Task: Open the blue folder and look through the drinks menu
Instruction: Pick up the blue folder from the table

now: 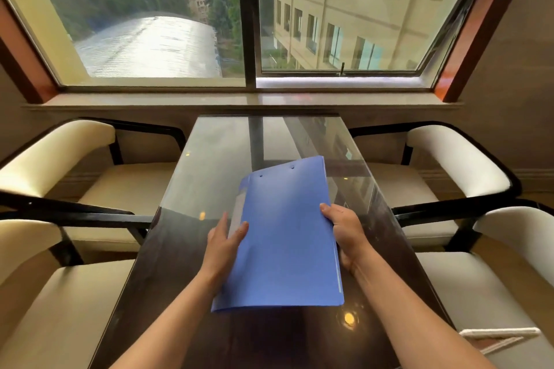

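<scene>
The blue folder (pixel 284 237) is closed and held a little above the glass-topped table (pixel 227 159), its spine side to the left with a pale label strip. My left hand (pixel 223 244) grips the folder's left edge, thumb on the cover and fingers along the spine. My right hand (pixel 344 231) holds the right edge, thumb on top, fingers underneath. The menu pages inside are hidden by the cover.
Cream-cushioned chairs with dark frames stand on both sides: two on the left (pixel 60 156) and two on the right (pixel 458 156). A stone window sill (pixel 239 100) and a large window lie beyond the table's far end. A white object (pixel 499 332) rests on the near right chair.
</scene>
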The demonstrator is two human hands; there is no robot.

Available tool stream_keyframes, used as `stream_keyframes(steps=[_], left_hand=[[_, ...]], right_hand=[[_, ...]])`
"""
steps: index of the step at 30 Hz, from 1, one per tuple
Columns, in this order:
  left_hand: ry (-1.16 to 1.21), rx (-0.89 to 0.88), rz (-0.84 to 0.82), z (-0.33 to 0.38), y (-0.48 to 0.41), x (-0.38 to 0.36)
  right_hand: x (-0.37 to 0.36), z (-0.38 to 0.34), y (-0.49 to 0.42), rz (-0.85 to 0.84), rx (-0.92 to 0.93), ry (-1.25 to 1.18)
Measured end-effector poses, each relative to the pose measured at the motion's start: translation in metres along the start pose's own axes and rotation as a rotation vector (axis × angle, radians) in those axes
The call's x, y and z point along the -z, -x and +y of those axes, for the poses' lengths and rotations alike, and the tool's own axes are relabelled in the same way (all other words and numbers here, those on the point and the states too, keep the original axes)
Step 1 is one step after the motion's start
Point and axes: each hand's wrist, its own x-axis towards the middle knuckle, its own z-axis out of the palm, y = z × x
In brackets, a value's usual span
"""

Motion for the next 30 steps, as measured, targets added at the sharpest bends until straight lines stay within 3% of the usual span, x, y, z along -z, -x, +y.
stream_keyframes(steps=[2, 4, 8, 14, 25, 30], left_hand=[[-0.291, -0.230, -0.054, 0.003, 0.013, 0.003], [-0.549, -0.427, -0.241, 0.005, 0.025, 0.005], [-0.930, -0.553, -0.372, 0.011, 0.034, 0.000], [-0.954, -0.505, -0.411, 0.010, 0.035, 0.002], [-0.617, -0.375, -0.425, 0.003, 0.035, 0.014], [-0.623, -0.425, -0.350, 0.003, 0.039, 0.022]], right_hand=[[0.005, 0.000, -0.003, 0.036, 0.001, -0.003], [0.006, -0.002, -0.005, 0.072, 0.016, -0.002], [0.004, 0.000, -0.007, 0.114, 0.025, -0.021], [0.008, 0.008, -0.009, 0.129, -0.011, -0.110], [0.011, 0.022, -0.002, 0.016, -0.162, -0.405], [0.010, 0.024, -0.001, -0.048, -0.205, -0.522]])
